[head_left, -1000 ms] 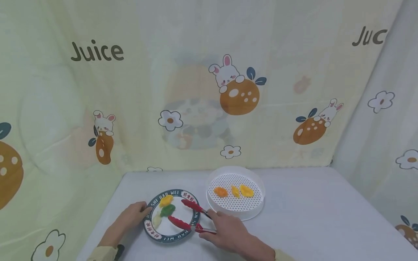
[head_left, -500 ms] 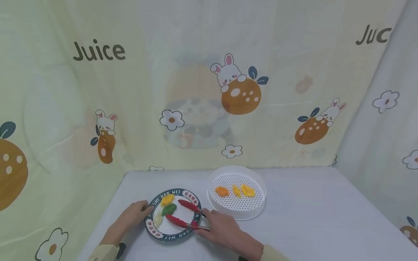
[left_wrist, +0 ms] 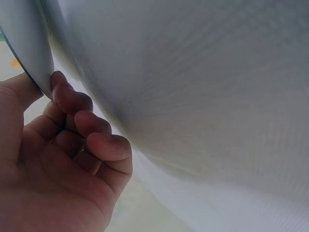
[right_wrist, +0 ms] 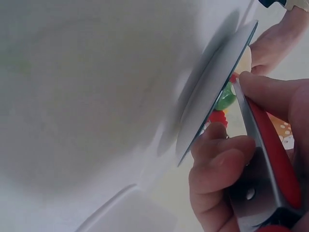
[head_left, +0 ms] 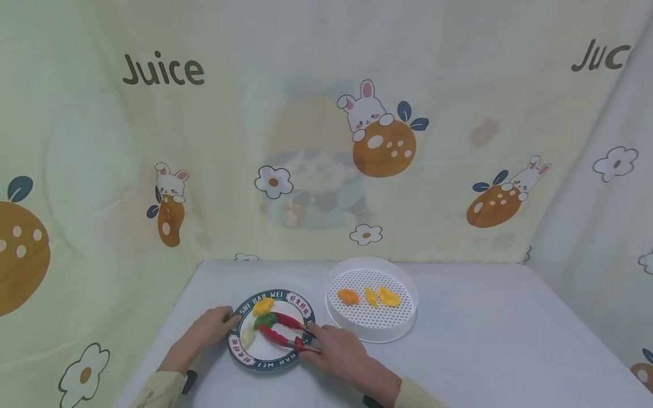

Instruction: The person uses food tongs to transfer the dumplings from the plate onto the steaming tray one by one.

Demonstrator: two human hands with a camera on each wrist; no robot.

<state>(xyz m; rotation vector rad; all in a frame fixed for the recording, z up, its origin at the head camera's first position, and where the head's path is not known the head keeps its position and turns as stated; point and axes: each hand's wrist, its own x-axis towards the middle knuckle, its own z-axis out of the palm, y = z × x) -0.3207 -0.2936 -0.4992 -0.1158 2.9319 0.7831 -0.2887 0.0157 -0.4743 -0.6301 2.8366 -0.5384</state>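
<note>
My left hand [head_left: 209, 328] pinches the left rim of a round plate [head_left: 267, 352] with a dark patterned border; the left wrist view shows curled fingers under the plate [left_wrist: 29, 38]. In my right hand [head_left: 339, 348] are metal tongs [right_wrist: 270, 145] with red tips and a red grip. Their tips lie on either side of a green dumpling-shaped piece [head_left: 266, 321] on the plate, and seem to touch it. A yellow piece [head_left: 263, 306] sits behind the green one, a whitish piece [head_left: 247, 337] in front of it to the left.
To the right of the plate stands a round white steamer tray [head_left: 372, 335] with a perforated bottom. It holds an orange piece [head_left: 349, 296], a narrow yellow piece [head_left: 370, 297] and a wider yellow piece [head_left: 389, 297]. A printed curtain [head_left: 229, 141] hangs behind the white table [head_left: 484, 340].
The tongs have moved left over the plate, and their tips have drawn together around the green piece. My left hand keeps its hold on the rim. The head view has shifted slightly.
</note>
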